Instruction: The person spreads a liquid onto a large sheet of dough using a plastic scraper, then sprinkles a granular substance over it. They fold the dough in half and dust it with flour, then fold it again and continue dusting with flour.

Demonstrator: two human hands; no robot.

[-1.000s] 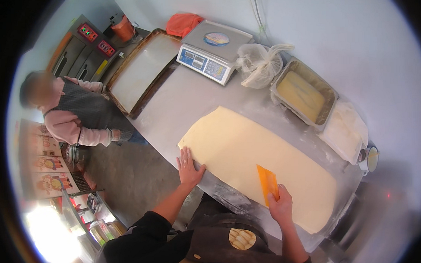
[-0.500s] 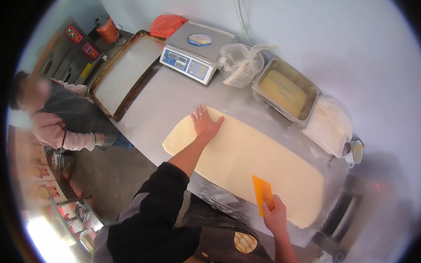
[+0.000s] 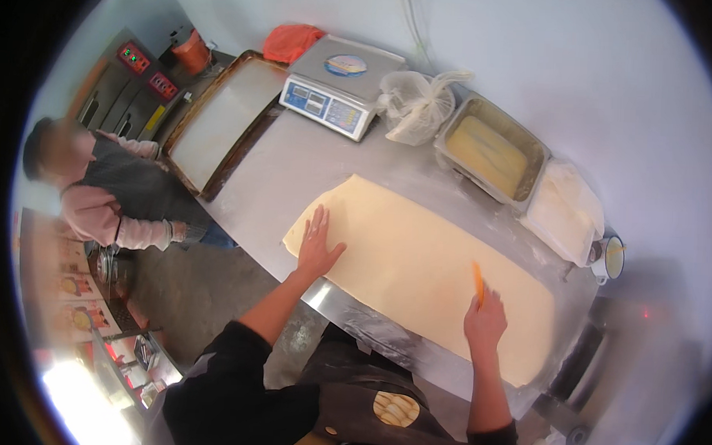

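A long rolled sheet of pale dough point(image 3: 417, 264) lies on the metal table point(image 3: 268, 164). My left hand point(image 3: 320, 245) rests on the left part of the sheet with its fingers stretched out and apart. My right hand point(image 3: 485, 315) grips an orange flat scraper point(image 3: 476, 278), held upright over the sheet's right part and seen nearly edge-on. A metal pan of yellowish contents point(image 3: 488, 145) sits behind the dough, beside a pale plastic-wrapped slab point(image 3: 564, 206) and an enamel mug point(image 3: 609, 261).
A scale point(image 3: 345, 77), knotted plastic bag point(image 3: 419, 107), red bag point(image 3: 288, 41) and large baking tray point(image 3: 174, 149) line the table's back and left. A person in a dark apron point(image 3: 130, 179) stands left, near an oven point(image 3: 133, 81). A shelf point(image 3: 124, 356) is lower left.
My left hand went up across the dough, then came back down toward the near edge. My right hand moved slightly up and right, turning the scraper from face-on to edge-on.
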